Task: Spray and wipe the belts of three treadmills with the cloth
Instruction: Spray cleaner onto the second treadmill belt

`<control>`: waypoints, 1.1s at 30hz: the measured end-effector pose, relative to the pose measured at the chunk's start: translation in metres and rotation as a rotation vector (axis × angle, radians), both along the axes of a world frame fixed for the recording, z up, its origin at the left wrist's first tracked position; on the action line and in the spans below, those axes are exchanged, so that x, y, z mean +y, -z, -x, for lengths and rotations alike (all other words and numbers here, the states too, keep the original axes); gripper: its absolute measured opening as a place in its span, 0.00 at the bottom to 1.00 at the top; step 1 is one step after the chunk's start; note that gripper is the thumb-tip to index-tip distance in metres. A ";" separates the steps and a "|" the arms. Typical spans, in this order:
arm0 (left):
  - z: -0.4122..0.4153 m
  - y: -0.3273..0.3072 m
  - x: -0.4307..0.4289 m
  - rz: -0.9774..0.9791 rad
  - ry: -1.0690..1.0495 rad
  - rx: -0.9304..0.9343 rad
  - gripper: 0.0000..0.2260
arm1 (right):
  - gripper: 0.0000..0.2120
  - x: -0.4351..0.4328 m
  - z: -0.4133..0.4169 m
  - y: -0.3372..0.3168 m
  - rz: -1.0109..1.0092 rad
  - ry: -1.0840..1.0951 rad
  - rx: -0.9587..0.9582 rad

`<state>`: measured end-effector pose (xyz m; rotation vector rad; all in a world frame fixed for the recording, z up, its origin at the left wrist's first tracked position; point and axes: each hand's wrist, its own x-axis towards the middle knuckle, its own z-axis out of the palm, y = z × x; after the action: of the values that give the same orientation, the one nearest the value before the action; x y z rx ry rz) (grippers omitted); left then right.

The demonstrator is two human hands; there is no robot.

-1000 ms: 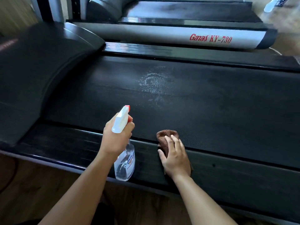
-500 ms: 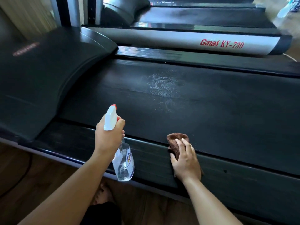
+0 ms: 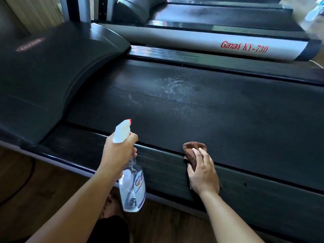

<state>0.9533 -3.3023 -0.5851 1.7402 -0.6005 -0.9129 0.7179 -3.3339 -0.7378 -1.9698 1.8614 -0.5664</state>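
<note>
My left hand [image 3: 117, 151] grips the neck of a clear spray bottle [image 3: 132, 186] with a white and red nozzle, held over the near side rail and aimed at the black belt [image 3: 228, 116] of the nearest treadmill. Pale spray droplets [image 3: 175, 88] lie on the belt's middle, with a smaller streak further left. My right hand [image 3: 203, 172] rests with fingers laid over a brown cloth [image 3: 192, 151] on the near side rail [image 3: 166, 169], at the belt's edge.
The treadmill's dark motor hood [image 3: 43, 76] rises at the left. A second treadmill with a silver rail marked "Ganas KY-730" [image 3: 243, 48] lies behind, another belt beyond it. Wooden floor [image 3: 35, 190] and a black cable lie below left. My bare foot [image 3: 112, 206] shows under the bottle.
The view has shifted a little. A new faint streak of spray shows on the belt left of the first patch. The bottle stays pointed at the belt; my right hand stays on the cloth.
</note>
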 end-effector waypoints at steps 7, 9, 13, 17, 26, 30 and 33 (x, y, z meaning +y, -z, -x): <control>0.020 -0.010 -0.001 0.084 0.323 -0.041 0.02 | 0.27 0.001 -0.002 -0.001 0.030 -0.002 -0.002; 0.026 -0.015 -0.002 0.110 0.407 -0.074 0.03 | 0.27 0.000 -0.002 0.000 0.035 -0.005 -0.004; 0.040 -0.020 -0.004 0.141 0.500 -0.061 0.03 | 0.27 0.002 -0.002 0.001 0.057 0.001 -0.008; 0.056 -0.026 -0.008 0.165 0.568 0.008 0.07 | 0.27 0.007 0.005 0.000 0.083 0.020 -0.005; 0.101 -0.032 -0.014 0.194 0.754 -0.056 0.07 | 0.26 0.026 0.065 -0.007 0.113 0.135 0.049; 0.116 -0.033 -0.019 0.233 0.759 -0.031 0.03 | 0.27 0.040 0.092 -0.004 0.116 0.196 0.104; 0.125 -0.033 -0.022 0.240 0.802 -0.030 0.05 | 0.28 0.049 0.101 -0.001 0.126 0.209 0.114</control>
<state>0.8286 -3.3243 -0.5518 1.2873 -1.4194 -1.2844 0.6165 -3.2853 -0.7372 -1.9332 2.1684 -0.6582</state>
